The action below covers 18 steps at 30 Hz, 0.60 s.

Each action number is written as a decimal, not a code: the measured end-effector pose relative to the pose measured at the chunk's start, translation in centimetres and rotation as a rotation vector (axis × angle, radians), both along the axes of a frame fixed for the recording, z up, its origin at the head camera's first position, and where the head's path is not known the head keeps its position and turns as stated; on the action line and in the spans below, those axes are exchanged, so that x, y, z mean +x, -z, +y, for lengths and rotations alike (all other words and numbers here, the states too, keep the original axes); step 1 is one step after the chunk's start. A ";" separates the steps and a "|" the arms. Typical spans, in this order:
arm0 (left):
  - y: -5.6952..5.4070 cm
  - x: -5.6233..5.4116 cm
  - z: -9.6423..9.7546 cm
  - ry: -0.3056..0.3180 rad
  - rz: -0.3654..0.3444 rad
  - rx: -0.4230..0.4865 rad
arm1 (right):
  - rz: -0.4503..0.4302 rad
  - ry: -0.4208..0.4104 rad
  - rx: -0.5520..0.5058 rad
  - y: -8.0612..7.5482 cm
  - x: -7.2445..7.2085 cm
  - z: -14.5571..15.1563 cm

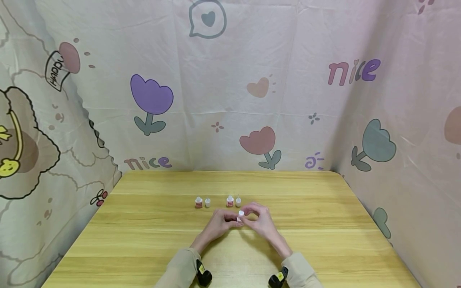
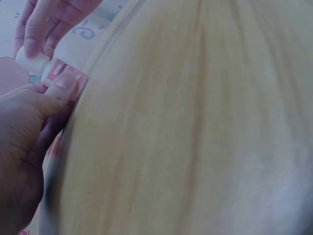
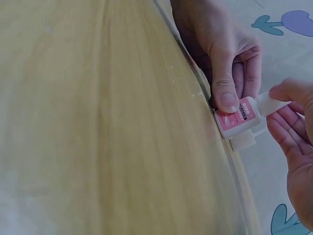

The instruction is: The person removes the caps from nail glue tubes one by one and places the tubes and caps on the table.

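Between my hands is a small white bottle [image 1: 240, 219] with a pink label, topped by a white cap [image 3: 269, 104]. My left hand [image 1: 219, 222] grips the bottle body, its thumb flat across the label [image 2: 57, 68] in the left wrist view. My right hand [image 1: 262, 221] pinches the cap between thumb and fingers, as the right wrist view shows. The bottle stands nearly upright in the head view, held close over the wooden table [image 1: 144, 240].
Beyond my hands stand two similar bottles, one at left [image 1: 199, 203] and one nearer the middle [image 1: 230, 201]. Beside each sits a loose white cap, the left one [image 1: 207, 203] and the right one [image 1: 238, 201]. A printed cloth [image 1: 216, 152] hangs behind the table.
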<state>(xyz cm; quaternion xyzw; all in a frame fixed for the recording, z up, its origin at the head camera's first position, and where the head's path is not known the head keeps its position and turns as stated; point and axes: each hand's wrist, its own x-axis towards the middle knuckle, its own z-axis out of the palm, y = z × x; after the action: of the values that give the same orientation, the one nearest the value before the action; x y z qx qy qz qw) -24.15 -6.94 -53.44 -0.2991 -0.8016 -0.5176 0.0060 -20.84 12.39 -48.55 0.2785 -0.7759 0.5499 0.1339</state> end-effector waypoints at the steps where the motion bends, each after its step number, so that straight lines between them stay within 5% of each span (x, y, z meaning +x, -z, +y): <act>1: 0.0 0.0 0.0 -0.001 0.002 -0.001 | -0.005 -0.001 0.000 0.0 0.0 0.0; 9: 0.0 0.1 0.0 0.000 0.005 0.001 | -0.086 0.049 0.010 -0.2 0.2 -0.1; 18: 0.2 -0.1 0.0 0.005 0.014 0.022 | -0.050 0.077 0.004 -0.1 0.2 -0.3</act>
<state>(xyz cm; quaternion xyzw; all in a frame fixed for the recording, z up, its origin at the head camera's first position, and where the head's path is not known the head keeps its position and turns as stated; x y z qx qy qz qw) -24.22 -6.96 -53.61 -0.3048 -0.7950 -0.5242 0.0134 -20.66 12.13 -48.43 0.2349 -0.7903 0.5495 0.1349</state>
